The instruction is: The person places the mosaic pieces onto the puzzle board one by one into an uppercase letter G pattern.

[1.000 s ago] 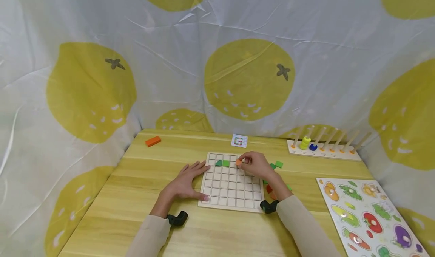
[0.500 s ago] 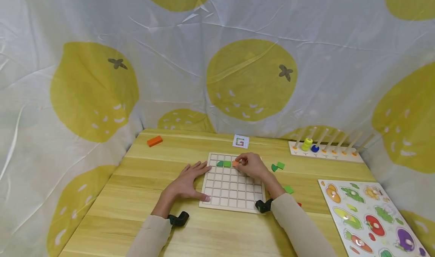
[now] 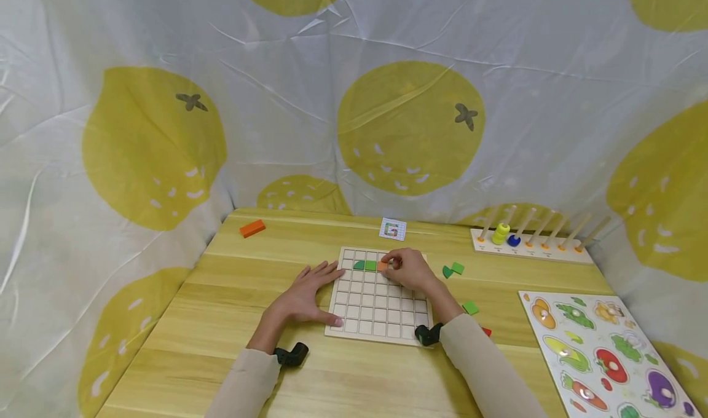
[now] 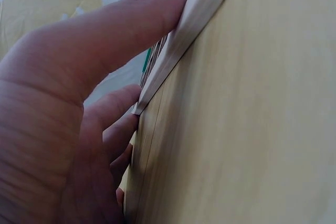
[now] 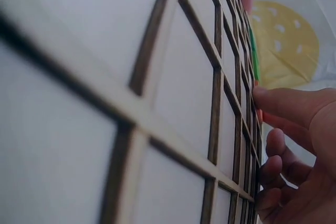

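The right hand (image 3: pixel 408 269) has carried the orange block (image 3: pixel 383 266) over beside the green blocks (image 3: pixel 365 265), fingers pinching it. The left hand (image 3: pixel 301 296) stays flat, fingers open, steadying the board (image 3: pixel 376 319).

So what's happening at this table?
A person is filling a wooden grid board with small coloured tiles. The right hand pinches an orange tile at a cell in the board's second row, right beside two green tiles already in place. The left hand lies flat against the board's left edge. More green tiles lie loose on the table to the right, near a peg toy and a vegetable puzzle.
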### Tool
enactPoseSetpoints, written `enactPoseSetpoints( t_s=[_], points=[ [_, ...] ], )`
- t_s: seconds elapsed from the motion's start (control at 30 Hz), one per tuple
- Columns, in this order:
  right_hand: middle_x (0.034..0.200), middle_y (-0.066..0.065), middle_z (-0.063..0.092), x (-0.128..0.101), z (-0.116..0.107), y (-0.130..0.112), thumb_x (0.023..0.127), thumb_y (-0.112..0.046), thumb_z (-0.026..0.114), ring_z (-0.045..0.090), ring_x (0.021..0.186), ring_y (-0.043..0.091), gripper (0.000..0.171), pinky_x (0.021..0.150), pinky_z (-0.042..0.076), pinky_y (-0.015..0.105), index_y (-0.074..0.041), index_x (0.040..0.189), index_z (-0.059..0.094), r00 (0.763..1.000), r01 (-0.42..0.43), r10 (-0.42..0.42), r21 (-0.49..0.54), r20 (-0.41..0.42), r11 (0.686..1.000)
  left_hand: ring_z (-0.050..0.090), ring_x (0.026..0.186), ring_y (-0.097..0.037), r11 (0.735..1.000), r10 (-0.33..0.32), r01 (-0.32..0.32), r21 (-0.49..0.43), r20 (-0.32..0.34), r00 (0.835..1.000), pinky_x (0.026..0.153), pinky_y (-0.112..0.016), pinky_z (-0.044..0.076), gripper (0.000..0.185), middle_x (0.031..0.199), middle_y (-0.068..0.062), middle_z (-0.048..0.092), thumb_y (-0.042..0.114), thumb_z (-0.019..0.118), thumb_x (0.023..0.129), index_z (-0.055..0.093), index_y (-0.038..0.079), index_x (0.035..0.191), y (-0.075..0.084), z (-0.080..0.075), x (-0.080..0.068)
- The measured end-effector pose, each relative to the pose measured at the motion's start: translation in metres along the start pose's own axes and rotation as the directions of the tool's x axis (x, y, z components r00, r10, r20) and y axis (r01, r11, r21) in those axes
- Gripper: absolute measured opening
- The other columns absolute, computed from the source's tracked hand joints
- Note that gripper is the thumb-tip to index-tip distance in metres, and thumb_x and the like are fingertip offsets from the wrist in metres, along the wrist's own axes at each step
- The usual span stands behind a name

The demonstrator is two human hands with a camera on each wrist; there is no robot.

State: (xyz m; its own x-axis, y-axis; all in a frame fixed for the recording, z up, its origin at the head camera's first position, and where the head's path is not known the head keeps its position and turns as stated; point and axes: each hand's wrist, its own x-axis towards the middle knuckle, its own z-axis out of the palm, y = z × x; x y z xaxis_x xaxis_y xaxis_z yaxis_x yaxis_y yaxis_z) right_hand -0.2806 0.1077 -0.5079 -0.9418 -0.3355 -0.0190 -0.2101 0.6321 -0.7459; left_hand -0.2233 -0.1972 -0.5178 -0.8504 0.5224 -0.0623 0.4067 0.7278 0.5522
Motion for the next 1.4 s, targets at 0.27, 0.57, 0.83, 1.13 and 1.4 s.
enactPoseSetpoints(
  t_s=[0.27,0.57,0.83,1.13,1.4],
  points=[
    [0.083,0.004,0.061,-0.006,-0.008,-0.002,0.093,-0.017,0.076,0.050,0.072,0.018,0.028,0.067,0.042,0.031,-0.008,0.119,0.076,1.000,0.002,-0.001,0.025,-0.018,1.000,0.014,0.161,-0.029,1.000,0.007,-0.007,0.006,-0.003,1.000,0.129,-0.060,0.005,0.115,0.173,-0.001,0.023,0.066,0.087,0.067,0.036,0.024,0.162,0.001,0.001,0.001],
    [0.085,0.005,0.058,-0.020,-0.029,0.012,0.095,-0.018,0.075,0.047,0.070,0.018,0.030,0.064,0.040,0.032,-0.006,0.123,0.074,0.999,-0.001,0.002,0.032,-0.041,1.000,0.014,0.161,-0.030,1.000,0.015,-0.015,0.001,0.000,1.000,0.129,-0.061,0.005,0.115,0.173,-0.002,0.023,0.065,0.087,0.068,0.036,0.024,0.162,0.000,0.001,0.001],
    [0.090,0.005,0.057,-0.036,-0.051,0.024,0.094,-0.022,0.076,0.045,0.069,0.018,0.032,0.058,0.039,0.028,-0.008,0.124,0.073,0.995,-0.047,0.051,0.049,-0.084,0.998,0.014,0.161,-0.031,1.000,0.015,-0.015,0.004,0.003,1.000,0.128,-0.062,0.005,0.114,0.172,-0.003,0.023,0.065,0.087,0.068,0.036,0.024,0.162,0.001,0.001,0.000],
    [0.089,0.006,0.058,-0.049,-0.070,0.041,0.096,-0.022,0.075,0.049,0.073,0.020,0.031,0.063,0.042,0.030,-0.008,0.123,0.073,0.989,-0.076,0.075,-0.003,-0.126,0.997,0.014,0.161,-0.032,1.000,0.012,-0.012,-0.001,0.008,1.000,0.128,-0.063,0.005,0.114,0.172,-0.004,0.023,0.063,0.088,0.069,0.036,0.022,0.162,0.002,-0.001,-0.001],
    [0.089,0.008,0.060,-0.059,-0.084,0.059,0.098,-0.020,0.072,0.051,0.075,0.020,0.028,0.066,0.044,0.031,-0.006,0.123,0.073,0.983,-0.101,0.093,-0.047,-0.157,0.994,0.015,0.161,-0.033,1.000,0.019,-0.019,-0.006,0.004,1.000,0.128,-0.063,0.005,0.114,0.172,-0.005,0.023,0.063,0.088,0.069,0.036,0.022,0.162,0.003,-0.001,0.000]
  ],
)
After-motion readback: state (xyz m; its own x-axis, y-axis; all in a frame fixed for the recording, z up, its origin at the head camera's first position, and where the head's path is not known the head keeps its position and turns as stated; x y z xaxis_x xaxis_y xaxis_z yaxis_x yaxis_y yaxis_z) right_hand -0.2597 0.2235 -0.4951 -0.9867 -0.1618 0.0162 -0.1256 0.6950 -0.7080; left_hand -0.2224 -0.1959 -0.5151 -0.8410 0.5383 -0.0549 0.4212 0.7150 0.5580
